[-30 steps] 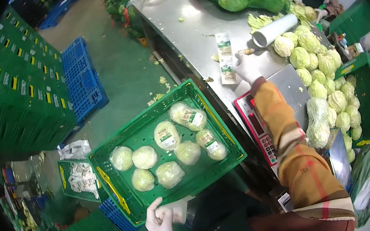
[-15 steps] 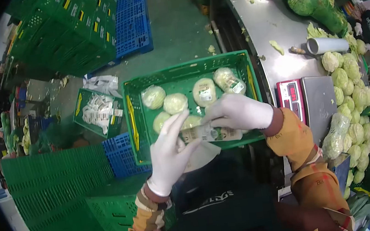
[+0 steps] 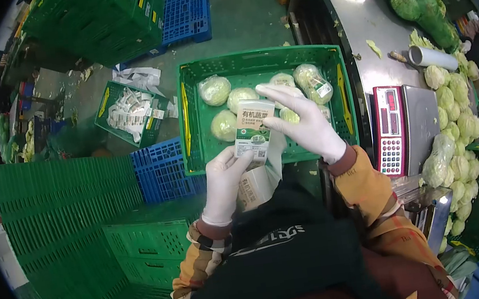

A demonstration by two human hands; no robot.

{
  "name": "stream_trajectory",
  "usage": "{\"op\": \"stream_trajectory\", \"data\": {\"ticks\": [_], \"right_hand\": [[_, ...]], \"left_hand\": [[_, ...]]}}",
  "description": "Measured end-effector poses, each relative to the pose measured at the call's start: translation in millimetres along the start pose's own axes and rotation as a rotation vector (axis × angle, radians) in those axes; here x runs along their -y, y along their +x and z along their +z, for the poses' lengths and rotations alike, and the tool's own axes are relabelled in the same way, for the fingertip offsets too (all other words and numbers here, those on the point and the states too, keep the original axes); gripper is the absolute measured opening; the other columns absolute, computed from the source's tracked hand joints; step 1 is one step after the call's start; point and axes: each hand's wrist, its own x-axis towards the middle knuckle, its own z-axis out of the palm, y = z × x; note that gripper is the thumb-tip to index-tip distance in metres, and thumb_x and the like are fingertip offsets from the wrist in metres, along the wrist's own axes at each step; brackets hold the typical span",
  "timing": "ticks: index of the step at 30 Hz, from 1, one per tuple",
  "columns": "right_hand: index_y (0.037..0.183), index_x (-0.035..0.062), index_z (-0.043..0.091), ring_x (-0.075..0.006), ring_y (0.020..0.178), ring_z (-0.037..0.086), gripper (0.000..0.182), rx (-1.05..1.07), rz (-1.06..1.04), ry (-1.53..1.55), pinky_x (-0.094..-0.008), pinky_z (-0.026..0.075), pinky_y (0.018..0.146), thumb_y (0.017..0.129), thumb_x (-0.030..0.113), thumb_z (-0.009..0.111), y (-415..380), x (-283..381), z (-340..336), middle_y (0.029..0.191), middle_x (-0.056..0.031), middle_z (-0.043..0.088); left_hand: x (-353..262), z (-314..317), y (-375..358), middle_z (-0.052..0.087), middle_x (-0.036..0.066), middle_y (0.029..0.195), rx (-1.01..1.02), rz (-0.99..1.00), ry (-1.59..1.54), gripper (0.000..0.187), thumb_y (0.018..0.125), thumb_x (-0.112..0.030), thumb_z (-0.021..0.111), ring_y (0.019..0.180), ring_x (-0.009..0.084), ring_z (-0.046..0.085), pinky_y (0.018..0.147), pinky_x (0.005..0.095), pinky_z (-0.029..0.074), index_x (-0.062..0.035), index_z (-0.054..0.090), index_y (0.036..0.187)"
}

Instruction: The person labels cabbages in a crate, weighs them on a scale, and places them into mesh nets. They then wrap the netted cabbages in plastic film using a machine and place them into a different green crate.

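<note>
My white-gloved left hand [image 3: 223, 180] pinches the lower part of a printed paper label [image 3: 254, 125] between thumb and fingers. The label is on a strip that runs down to a label roll [image 3: 254, 188] near my apron. My gloved right hand [image 3: 307, 122] is at the label's upper right, fingers stretched out and apart, thumb tip by its edge. Behind both hands is a green crate [image 3: 258, 58] with several wrapped cabbages [image 3: 215, 91]. One wrapped cabbage [image 3: 312, 84] at the crate's right bears a label. My right hand partly covers some cabbages.
Right of the crate, a metal table [image 3: 350, 28] carries a red digital scale [image 3: 390, 131], a white tube [image 3: 433, 58] and loose cabbages [image 3: 452, 105]. At left are a small crate of crumpled labels [image 3: 105, 115], blue pallets [image 3: 161, 168] and stacked green crates [image 3: 74, 211].
The label strip has turned upright and moved up. My right hand has gone from pinching at the strip to spread fingers beside it; my left hand now grips its lower part. The view has shifted.
</note>
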Motion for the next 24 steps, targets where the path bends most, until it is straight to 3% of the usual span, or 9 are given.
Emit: {"op": "stream_trajectory", "data": {"ticks": [1,2,4,5,7,12,15,21,24], "right_hand": [[0.126,0.0036,0.060,-0.0178,0.112,0.057,0.044,0.062,0.120,0.090,-0.0320,0.044,0.098,0.085,0.011,0.070,-1,-3,3,0.118,-0.0091,0.064],[0.126,0.0036,0.060,-0.0178,0.112,0.057,0.044,0.063,0.124,0.090,-0.0320,0.044,0.098,0.085,0.011,0.070,-2,-3,6,0.118,-0.0091,0.064],[0.113,0.0024,0.066,-0.0098,0.084,0.056,0.029,0.075,0.353,0.292,-0.0257,0.047,0.079,0.085,0.013,0.069,-4,1,14,0.092,-0.0020,0.066],[0.109,0.0012,0.066,-0.0049,0.075,0.049,0.025,0.044,0.321,0.301,-0.0222,0.045,0.070,0.087,0.013,0.067,-6,4,18,0.085,0.0033,0.063],[0.109,0.0010,0.066,-0.0053,0.076,0.050,0.025,0.065,0.323,0.302,-0.0225,0.045,0.071,0.087,0.012,0.066,-11,5,22,0.086,0.0027,0.064],[0.115,0.0002,0.065,-0.0054,0.080,0.055,0.029,0.127,0.334,0.315,-0.0235,0.048,0.075,0.088,0.010,0.067,-16,21,34,0.094,-0.0005,0.067],[0.112,0.0006,0.065,-0.0052,0.079,0.055,0.025,0.155,0.314,0.200,-0.0232,0.048,0.074,0.088,0.009,0.066,-19,31,41,0.092,-0.0009,0.066],[0.103,-0.0009,0.064,-0.0145,0.075,0.059,0.020,0.138,0.224,0.189,-0.0295,0.049,0.073,0.087,0.010,0.065,-32,28,52,0.084,-0.0095,0.066],[0.106,-0.0001,0.065,-0.0099,0.087,0.056,0.018,0.229,0.323,0.243,-0.0269,0.046,0.082,0.090,0.008,0.063,-36,33,51,0.089,-0.0022,0.063]], "left_hand": [[2,-3,-2,0.069,0.009,0.102,0.000,-0.005,-0.003,0.022,0.093,-0.006,0.059,0.092,0.0114,0.065,0.082,0.0246,0.051,0.0051,0.062,0.111],[5,-6,-2,0.069,0.009,0.101,0.005,0.023,0.018,0.029,0.093,-0.007,0.059,0.088,0.0097,0.064,0.078,0.0235,0.051,0.0052,0.057,0.119],[6,-11,-9,0.069,0.009,0.099,0.012,0.048,0.037,0.037,0.093,-0.008,0.060,0.085,0.0080,0.063,0.075,0.0224,0.051,0.0053,0.052,0.127],[3,-14,-14,0.069,0.008,0.097,-0.009,0.076,0.047,0.047,0.093,-0.009,0.060,0.078,0.0056,0.060,0.069,0.0205,0.049,0.0044,0.043,0.135],[-3,-20,-20,0.068,0.006,0.091,0.015,0.117,0.055,0.069,0.095,-0.011,0.058,0.061,0.0004,0.050,0.052,0.0163,0.040,0.0012,0.018,0.150],[-17,-26,-28,0.066,0.005,0.089,0.025,0.132,0.215,0.063,0.097,-0.014,0.054,0.060,-0.0002,0.050,0.048,0.0164,0.040,0.0013,0.023,0.149],[-22,-23,-31,0.066,0.005,0.087,0.044,0.137,0.166,0.047,0.098,-0.011,0.052,0.063,0.0004,0.054,0.051,0.0167,0.042,0.0015,0.040,0.141],[-2,-31,-26,0.067,0.005,0.087,-0.086,0.192,0.178,0.034,0.096,-0.008,0.055,0.068,0.0026,0.058,0.058,0.0187,0.046,0.0010,0.053,0.129],[0,-26,-29,0.068,0.005,0.086,-0.055,0.224,0.116,0.033,0.095,-0.007,0.056,0.071,0.0030,0.060,0.059,0.0182,0.046,0.0006,0.054,0.127]]}}
